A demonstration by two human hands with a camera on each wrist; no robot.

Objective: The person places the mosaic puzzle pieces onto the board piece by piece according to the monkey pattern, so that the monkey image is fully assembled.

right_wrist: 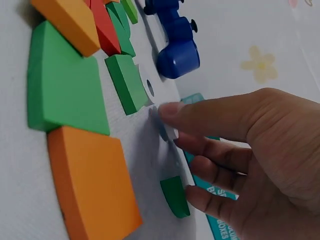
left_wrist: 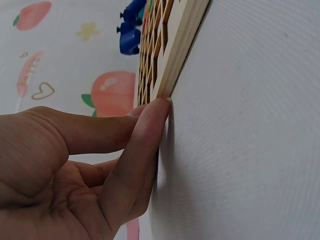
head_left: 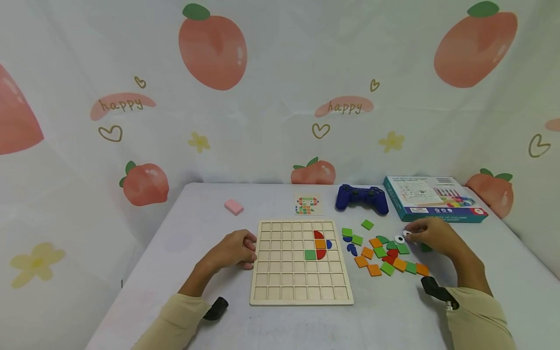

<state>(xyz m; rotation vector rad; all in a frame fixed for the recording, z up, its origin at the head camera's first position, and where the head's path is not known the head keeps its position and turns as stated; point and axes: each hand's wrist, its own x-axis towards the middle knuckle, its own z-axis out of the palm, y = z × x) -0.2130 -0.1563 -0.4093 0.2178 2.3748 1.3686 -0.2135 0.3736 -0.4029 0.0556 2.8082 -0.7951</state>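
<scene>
My left hand (head_left: 232, 250) rests beside the wooden grid board (head_left: 280, 279), its fingertips (left_wrist: 159, 107) against the board's left edge. Red quarter pieces (head_left: 319, 235), an orange square (head_left: 320, 244), a green square (head_left: 310, 254) and a blue half-round (head_left: 329, 244) sit in the board's right part. Over the far right of the loose pieces, my right hand (head_left: 430, 236) pinches a white eye disc (head_left: 406, 233) between thumb and finger, close over the table. Another eye disc (head_left: 399, 239) lies just left of it. A green rounded piece (right_wrist: 175, 196) is below the fingers.
Loose green, orange, red and blue pieces (head_left: 374, 270) spread right of the board. Behind stand a pattern card (head_left: 308, 205), a blue game controller (head_left: 362, 197) and a teal-edged box (head_left: 437, 199). A pink block (head_left: 234, 207) lies at the back left.
</scene>
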